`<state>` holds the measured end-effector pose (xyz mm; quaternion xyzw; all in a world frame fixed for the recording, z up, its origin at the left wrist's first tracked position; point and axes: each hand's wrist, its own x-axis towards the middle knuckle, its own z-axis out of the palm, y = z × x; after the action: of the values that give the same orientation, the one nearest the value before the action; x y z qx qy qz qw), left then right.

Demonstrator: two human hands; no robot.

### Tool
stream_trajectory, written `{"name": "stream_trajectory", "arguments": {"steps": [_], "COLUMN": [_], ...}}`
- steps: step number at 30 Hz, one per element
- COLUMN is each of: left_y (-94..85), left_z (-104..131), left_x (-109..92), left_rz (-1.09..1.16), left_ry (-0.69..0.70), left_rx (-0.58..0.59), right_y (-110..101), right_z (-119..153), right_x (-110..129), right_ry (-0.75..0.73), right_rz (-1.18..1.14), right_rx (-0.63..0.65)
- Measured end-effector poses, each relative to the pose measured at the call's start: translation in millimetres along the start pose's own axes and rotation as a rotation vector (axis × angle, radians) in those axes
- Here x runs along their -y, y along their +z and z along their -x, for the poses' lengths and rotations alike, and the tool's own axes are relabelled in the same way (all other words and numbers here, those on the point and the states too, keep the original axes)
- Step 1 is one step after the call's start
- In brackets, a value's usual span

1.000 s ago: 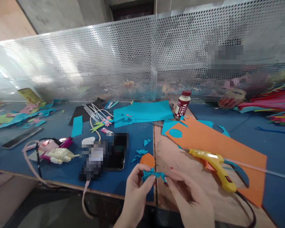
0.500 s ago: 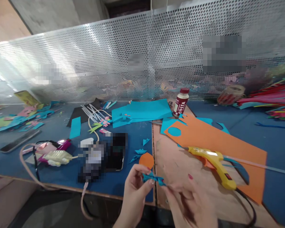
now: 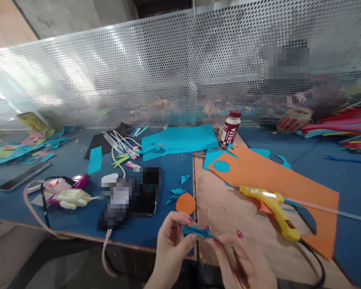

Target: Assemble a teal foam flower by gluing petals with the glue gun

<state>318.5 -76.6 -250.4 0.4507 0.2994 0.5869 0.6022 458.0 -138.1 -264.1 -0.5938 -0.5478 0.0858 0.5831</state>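
The left hand [image 3: 171, 237] pinched one end of a small, folded blue paper piece [image 3: 196, 231] between thumb and fingers. The right hand [image 3: 242, 257] held the other end in its fingertips, so the piece bridged the two sets of fingers, just above the near edge of the desk [image 3: 152, 229]. Just beyond the left fingers lay an orange disc [image 3: 185, 203], with blue cut-outs [image 3: 178, 192] past it. Right of the right fingers, a yellow glue gun [image 3: 276, 200] lay partly over an orange sheet [image 3: 311, 196].
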Motion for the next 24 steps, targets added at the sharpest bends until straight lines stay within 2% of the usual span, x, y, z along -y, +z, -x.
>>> {"name": "stream_trajectory", "arguments": {"steps": [5, 9, 12, 19, 24], "left_y": [0.3, 0.4, 0.2, 0.8, 5.9], "left_z": [1.9, 2.6, 2.3, 1.1, -0.4], "left_x": [-1.1, -1.3, -0.1, 2.7, -0.2], "left_rz": [-0.026, -0.046, -0.072, -0.116, -0.128], "left_ry": [0.019, 0.014, 0.015, -0.016, -0.058], "left_rx": [0.025, 0.035, -0.012, -0.104, -0.124], "right_y": [-6.3, -6.7, -4.5, 3.8, 6.8], "right_z": [-2.7, -8.3, -18.1, -33.0, -28.0], "right_x": [-3.5, -0.8, 3.4, 22.4, 22.9], "right_ry": [-0.206, -0.217, -0.21, -0.087, 0.165], "right_rz": [0.039, 0.134, 0.139, -0.086, -0.257], "right_rx": [0.024, 0.06, 0.101, 0.136, 0.193]}}
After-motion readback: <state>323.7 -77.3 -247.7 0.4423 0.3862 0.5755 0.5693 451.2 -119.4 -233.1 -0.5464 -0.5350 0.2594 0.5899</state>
